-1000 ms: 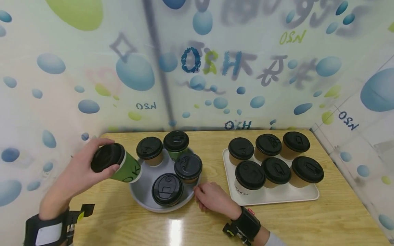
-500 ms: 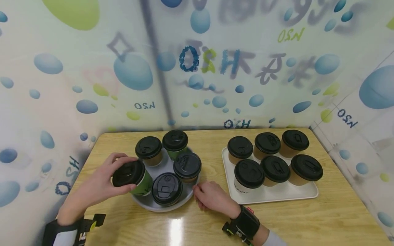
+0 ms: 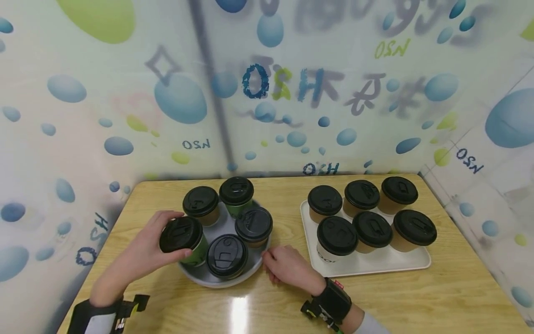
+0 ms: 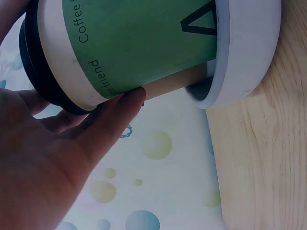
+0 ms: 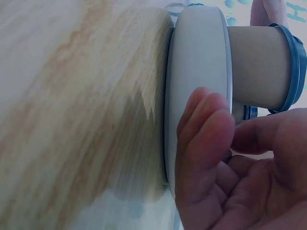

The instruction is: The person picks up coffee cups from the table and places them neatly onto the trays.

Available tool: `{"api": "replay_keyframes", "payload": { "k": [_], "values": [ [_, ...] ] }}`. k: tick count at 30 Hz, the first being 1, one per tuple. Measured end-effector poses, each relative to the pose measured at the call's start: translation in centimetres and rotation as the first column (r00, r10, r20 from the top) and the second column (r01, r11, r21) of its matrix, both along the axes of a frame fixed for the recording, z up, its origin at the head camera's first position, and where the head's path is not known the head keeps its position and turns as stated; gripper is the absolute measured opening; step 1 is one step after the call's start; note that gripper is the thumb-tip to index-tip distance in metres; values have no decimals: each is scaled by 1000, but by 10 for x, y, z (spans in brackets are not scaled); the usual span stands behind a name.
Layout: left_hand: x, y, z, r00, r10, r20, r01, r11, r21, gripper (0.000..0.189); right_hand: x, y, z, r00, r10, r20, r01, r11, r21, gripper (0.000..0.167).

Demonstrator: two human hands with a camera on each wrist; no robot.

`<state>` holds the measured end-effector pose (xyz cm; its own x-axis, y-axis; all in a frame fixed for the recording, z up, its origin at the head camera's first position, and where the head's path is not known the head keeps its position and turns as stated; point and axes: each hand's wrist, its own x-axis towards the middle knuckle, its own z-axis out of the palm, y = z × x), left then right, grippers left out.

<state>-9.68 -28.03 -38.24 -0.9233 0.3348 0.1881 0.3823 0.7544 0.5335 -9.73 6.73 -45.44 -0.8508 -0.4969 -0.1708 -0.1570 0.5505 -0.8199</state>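
Note:
My left hand [image 3: 143, 253] holds a green paper coffee cup [image 3: 199, 250] with a black lid, thumb on the near side and fingers around the back. In the left wrist view the lower end of this coffee cup [image 4: 139, 43] sits behind the rim of a round grey tray [image 4: 249, 52]. My right hand [image 3: 292, 269] pinches the right rim of the round tray [image 3: 198, 278], fingers on the outer wall and thumb over the edge. Two brown-sided cups [image 3: 201, 204], a green cup [image 3: 236, 195] and another black-lidded cup [image 3: 226, 257] stand in that tray.
To the right, a white rectangular tray [image 3: 375, 266] bears several lidded cups, mostly brown, with a white one [image 3: 335, 239] at its front left. Both trays rest on a wooden table [image 3: 275, 306]. A patterned wall [image 3: 267, 139] rises directly behind the table.
My left hand has moved right and down with the green coffee cup, which was tilted outside the round tray's left edge and is now more upright inside it. My right hand has stayed put.

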Motion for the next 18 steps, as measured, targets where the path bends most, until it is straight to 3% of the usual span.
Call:
{"api": "replay_keyframes", "payload": {
  "k": [4, 9, 14, 18],
  "values": [
    [3, -2, 2, 1000, -25, 8, 24, 1000, 9, 92, -2, 2, -1, 1000, -12, 1, 12, 1000, 6, 44],
    [2, -9, 5, 996, -77, -51, 80, 996, 47, 92, -5, 4, 1, 999, -27, -23, 27, 1000, 0, 44],
    [1, -18, 7, 991, -26, -134, 41, 993, 113, 76, 3, 7, 8, 999, -26, -35, 26, 999, 18, 48],
    [-4, -21, 14, 978, 40, -205, -15, 992, 124, 68, 22, 24, 33, 998, -12, -69, 17, 998, 61, 49]
  ]
}}
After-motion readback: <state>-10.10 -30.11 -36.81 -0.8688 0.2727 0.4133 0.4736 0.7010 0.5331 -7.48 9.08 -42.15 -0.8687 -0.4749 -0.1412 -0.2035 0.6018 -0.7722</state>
